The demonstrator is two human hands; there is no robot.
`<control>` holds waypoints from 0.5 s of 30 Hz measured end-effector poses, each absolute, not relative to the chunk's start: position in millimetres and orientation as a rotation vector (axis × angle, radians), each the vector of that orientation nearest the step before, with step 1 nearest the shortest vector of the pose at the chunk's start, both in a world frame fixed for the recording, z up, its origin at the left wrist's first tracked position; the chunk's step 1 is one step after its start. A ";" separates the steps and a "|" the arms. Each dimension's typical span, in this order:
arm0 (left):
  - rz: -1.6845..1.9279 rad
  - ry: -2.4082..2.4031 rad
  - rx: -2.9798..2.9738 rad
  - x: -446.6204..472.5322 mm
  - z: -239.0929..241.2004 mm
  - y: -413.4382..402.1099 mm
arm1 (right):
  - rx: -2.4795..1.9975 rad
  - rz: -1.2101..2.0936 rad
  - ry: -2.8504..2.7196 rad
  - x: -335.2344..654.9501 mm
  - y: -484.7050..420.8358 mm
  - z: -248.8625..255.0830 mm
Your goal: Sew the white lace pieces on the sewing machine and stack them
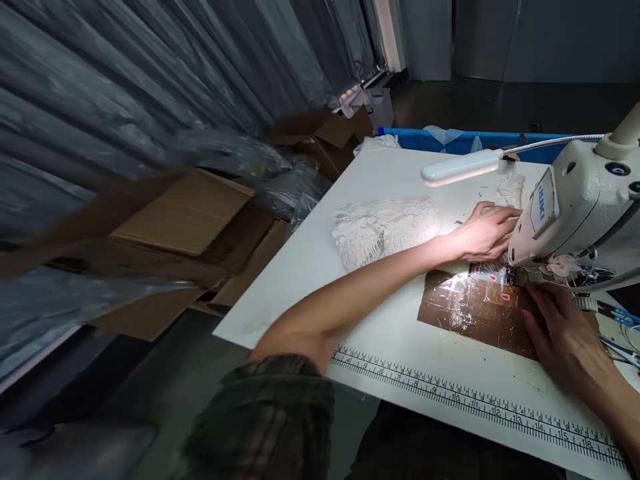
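My left hand (487, 233) reaches across to the far side of the sewing machine head (575, 207), palm down. Its fingers are stretched out, with the tips partly hidden by the machine. White lace (511, 190) lies just beyond that hand. My right hand (565, 330) rests at the near side of the needle area, index finger and thumb apart, fingertips close to the presser foot (517, 277). Whatever lies under the foot is too small to make out. Beneath is a brown, tape-covered plate (455, 303). A bundle of white fringed lace (383, 230) lies left of my left hand.
A white lamp (463, 167) hangs over the table. Blue-handled scissors (623, 347) lie at the right edge. A printed ruler (470, 400) runs along the front edge. Cardboard boxes (183, 210) and plastic wrap (295, 183) stand left of the table.
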State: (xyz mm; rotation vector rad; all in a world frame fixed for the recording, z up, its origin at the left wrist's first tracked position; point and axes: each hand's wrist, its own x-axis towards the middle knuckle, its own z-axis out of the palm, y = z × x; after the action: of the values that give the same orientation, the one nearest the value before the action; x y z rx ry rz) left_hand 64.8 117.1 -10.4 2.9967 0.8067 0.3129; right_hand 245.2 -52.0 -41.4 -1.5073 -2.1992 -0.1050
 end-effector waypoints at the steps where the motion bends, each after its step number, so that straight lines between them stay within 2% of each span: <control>1: 0.211 0.783 2.975 73.0 -8.7 131.1 | -1.479 -0.120 -2.207 245.6 -51.5 -41.4; 8: 0.342 1.217 2.662 89.8 -9.1 184.4 | -1.361 -0.282 -2.259 247.2 -49.5 -39.0; 13: 0.434 1.202 2.784 74.5 -0.6 156.9 | -1.244 -0.333 -2.297 243.2 -46.9 -26.3; 15: 0.364 1.138 2.909 71.3 3.0 137.3 | -1.118 -0.277 -2.303 239.2 -49.0 -13.8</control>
State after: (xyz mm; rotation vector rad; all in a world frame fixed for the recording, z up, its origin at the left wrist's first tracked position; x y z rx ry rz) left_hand 71.3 137.3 3.0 2.9089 1.1380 0.3638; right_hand 239.2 -49.0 -13.8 -1.1180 -2.3034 -0.2767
